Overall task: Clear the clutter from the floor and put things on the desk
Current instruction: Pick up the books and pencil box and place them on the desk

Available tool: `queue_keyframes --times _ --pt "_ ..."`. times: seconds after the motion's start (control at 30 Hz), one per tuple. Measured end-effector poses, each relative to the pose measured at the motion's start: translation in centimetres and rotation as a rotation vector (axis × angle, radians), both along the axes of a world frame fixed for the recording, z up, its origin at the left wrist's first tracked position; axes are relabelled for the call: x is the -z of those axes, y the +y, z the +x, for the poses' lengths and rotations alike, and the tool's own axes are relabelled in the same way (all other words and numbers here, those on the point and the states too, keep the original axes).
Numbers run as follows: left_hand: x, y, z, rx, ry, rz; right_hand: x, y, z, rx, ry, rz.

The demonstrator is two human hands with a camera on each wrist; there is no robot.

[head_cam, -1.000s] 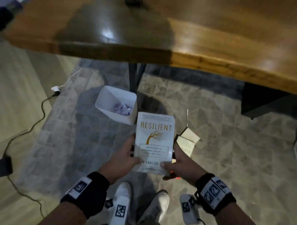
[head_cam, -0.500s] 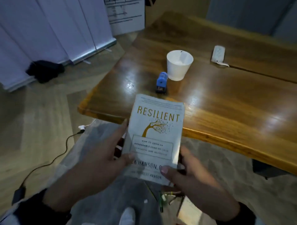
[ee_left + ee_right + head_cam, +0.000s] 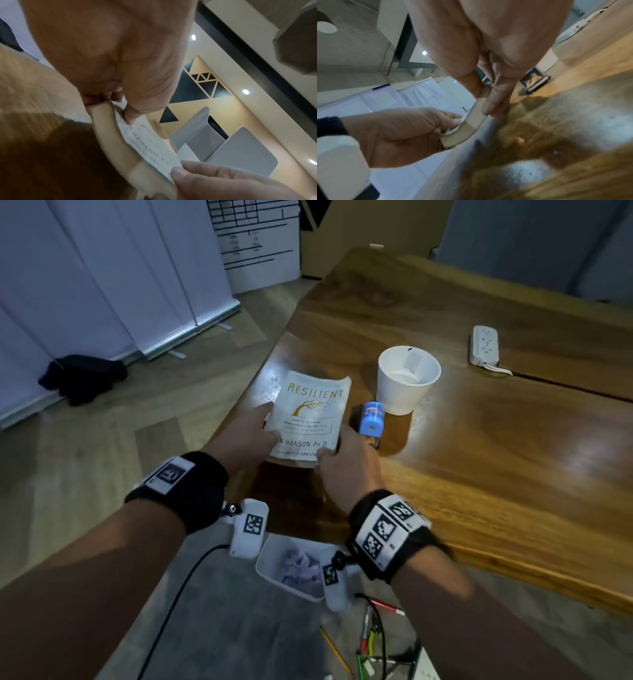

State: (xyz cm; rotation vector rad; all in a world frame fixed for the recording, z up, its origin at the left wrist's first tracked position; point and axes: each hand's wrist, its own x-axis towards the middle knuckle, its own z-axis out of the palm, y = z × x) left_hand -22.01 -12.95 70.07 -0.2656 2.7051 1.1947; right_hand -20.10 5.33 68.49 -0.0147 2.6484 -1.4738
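Note:
A white paperback titled "Resilient" [image 3: 310, 412] lies cover-up, low over the left end of the wooden desk [image 3: 496, 460]. My left hand [image 3: 260, 426] pinches its near left corner, thumb on the cover. My right hand [image 3: 337, 446] pinches the near right corner the same way. In the left wrist view the book [image 3: 149, 143] is bent between my left thumb and fingers. The right wrist view shows the curved page edge [image 3: 471, 121] just above the wood. Whether the book touches the desk, I cannot tell.
On the desk stand a white cup [image 3: 407, 381], a small blue object [image 3: 370, 419] right of the book and a white power strip [image 3: 484, 345]. On the floor below are a white bin [image 3: 270, 563], pens and cables [image 3: 373, 638], a pencil [image 3: 337, 654] and black cloth [image 3: 82, 378].
Both hands have lifted the book from above the floor up and forward over the desk's left end. My view has swung up from the floor to the desktop.

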Motion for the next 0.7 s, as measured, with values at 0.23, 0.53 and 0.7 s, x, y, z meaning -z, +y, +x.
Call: queue_keyframes --times 0.23,0.53,0.7 --pt "2.1 0.9 -4.1 -0.035 0.088 -0.18 2.0 -1.4 -2.6 0.105 0.048 0.1" --pt "3.0 1.7 -4.7 -0.031 0.157 -0.342 2.5 -1.7 -1.6 0.06 0.09 0.072" --pt "1.6 2.7 -0.7 -0.062 0.282 -0.336 1.1 0.5 2.4 0.0 0.142 0.106"
